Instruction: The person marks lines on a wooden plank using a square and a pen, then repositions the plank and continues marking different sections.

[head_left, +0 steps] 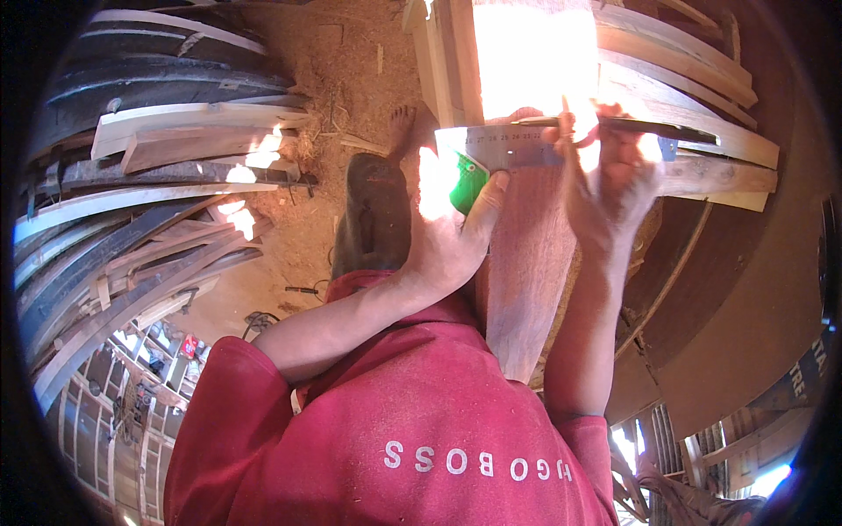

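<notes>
A reddish-brown wooden board [528, 263] runs away from my body, its far part washed out by sunlight. Across it lies a try square with a green handle [468, 180] and a marked metal blade [517, 151]. My left hand [452, 232] grips the green handle at the board's left side, thumb up against the blade. Over the right part of the blade, my right hand [610, 180] has its fingers curled around a long, dark, slim stick [671, 131]. Glare blurs those fingertips and hides the stick's exact kind.
Stacked planks [202, 118] fill the left side, and more boards [693, 66] lie at the far right. Sawdust covers the brown floor [351, 53]. A bare foot [402, 120] shows beyond my left hand. Large brown sheets [728, 289] stand at the right.
</notes>
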Available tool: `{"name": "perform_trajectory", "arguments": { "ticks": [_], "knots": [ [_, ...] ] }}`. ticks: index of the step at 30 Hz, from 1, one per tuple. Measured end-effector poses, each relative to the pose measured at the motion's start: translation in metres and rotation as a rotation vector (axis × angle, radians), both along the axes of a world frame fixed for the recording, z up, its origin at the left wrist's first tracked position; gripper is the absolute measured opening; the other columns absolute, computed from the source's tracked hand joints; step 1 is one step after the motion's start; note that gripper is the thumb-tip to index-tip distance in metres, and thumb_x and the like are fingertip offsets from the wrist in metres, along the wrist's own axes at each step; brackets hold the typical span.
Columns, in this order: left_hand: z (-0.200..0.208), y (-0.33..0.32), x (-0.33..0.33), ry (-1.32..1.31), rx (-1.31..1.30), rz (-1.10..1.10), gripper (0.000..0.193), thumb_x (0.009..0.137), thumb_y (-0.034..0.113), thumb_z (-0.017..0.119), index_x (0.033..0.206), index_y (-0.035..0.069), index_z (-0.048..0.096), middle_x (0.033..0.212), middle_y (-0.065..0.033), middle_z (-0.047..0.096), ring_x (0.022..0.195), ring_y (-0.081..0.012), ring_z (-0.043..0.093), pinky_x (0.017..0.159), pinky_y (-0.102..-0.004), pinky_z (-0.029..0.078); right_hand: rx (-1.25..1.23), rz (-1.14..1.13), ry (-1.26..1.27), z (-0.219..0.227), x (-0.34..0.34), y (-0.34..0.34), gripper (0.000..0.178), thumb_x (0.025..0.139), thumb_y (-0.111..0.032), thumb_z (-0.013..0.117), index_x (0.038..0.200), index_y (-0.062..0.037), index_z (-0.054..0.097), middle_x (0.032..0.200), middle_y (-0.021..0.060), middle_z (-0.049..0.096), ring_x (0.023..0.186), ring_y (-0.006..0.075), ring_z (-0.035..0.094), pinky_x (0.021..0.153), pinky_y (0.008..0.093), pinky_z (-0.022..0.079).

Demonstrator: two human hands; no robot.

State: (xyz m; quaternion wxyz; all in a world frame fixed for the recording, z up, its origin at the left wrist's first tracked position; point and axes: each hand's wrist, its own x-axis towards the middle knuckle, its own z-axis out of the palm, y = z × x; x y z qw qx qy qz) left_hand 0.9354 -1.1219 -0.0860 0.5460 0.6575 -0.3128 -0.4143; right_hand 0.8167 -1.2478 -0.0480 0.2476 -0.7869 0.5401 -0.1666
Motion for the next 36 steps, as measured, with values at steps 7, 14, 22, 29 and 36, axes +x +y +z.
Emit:
{"name": "perform_trajectory", "arguments": {
  "ticks": [7, 14, 22, 29, 36],
  "knots": [
    [0.012, -0.007, 0.001, 0.264, 0.063, 0.056, 0.034, 0.098, 0.004, 0.07, 0.125, -0.008, 0.052, 0.113, -0.0168, 0.068, 0.104, -0.0217, 0.066, 0.091, -0.0374, 0.053, 0.053, 0.166, 0.023, -0.003, 0.009, 0.007, 0.038, 0.092, 0.002, 0.075, 0.128, -0.005, 0.065, 0.108, 0.0089, 0.072, 0.092, 0.0181, 0.074, 0.083, 0.0311, 0.059],
    [0.009, -0.005, 0.001, 0.014, -0.049, 0.031, 0.027, 0.097, -0.003, 0.068, 0.121, -0.004, 0.055, 0.11, -0.0108, 0.064, 0.099, -0.0164, 0.062, 0.085, -0.0296, 0.052, 0.224, -0.113, -0.04, 0.009, -0.007, -0.007, 0.044, 0.088, 0.004, 0.078, 0.129, 0.0008, 0.064, 0.119, 0.0095, 0.07, 0.101, 0.0182, 0.071, 0.093, 0.0338, 0.058],
    [0.009, -0.013, -0.001, 0.152, -0.115, 0.11, 0.025, 0.097, 0.002, 0.072, 0.115, -0.003, 0.056, 0.103, -0.0083, 0.06, 0.091, -0.0166, 0.059, 0.079, -0.032, 0.051, -0.152, 0.239, 0.019, 0.006, 0.021, 0.001, 0.032, 0.088, -0.023, 0.079, 0.113, -0.0079, 0.066, 0.102, 0.0114, 0.074, 0.09, 0.0275, 0.07, 0.079, 0.0429, 0.054],
    [0.006, -0.003, 0.002, -0.114, -0.013, -0.039, 0.029, 0.097, 0.008, 0.074, 0.112, -0.005, 0.053, 0.083, -0.0084, 0.062, 0.074, -0.0147, 0.056, 0.065, -0.0329, 0.048, -0.07, 0.032, -0.03, 0.014, -0.019, -0.029, 0.011, 0.097, 0.001, 0.072, 0.106, -0.0009, 0.065, 0.088, 0.0067, 0.069, 0.071, 0.0153, 0.067, 0.067, 0.0251, 0.052],
    [0.011, -0.012, 0.01, 0.002, 0.059, -0.005, 0.024, 0.1, 0.007, 0.07, 0.114, -0.004, 0.052, 0.087, -0.0046, 0.06, 0.076, -0.0136, 0.057, 0.073, -0.0309, 0.05, -0.06, -0.104, -0.065, 0.026, -0.006, -0.024, 0.012, 0.101, -0.005, 0.069, 0.094, -0.0042, 0.06, 0.078, 0.0073, 0.068, 0.067, 0.0129, 0.064, 0.064, 0.0255, 0.049]
  ]
}}
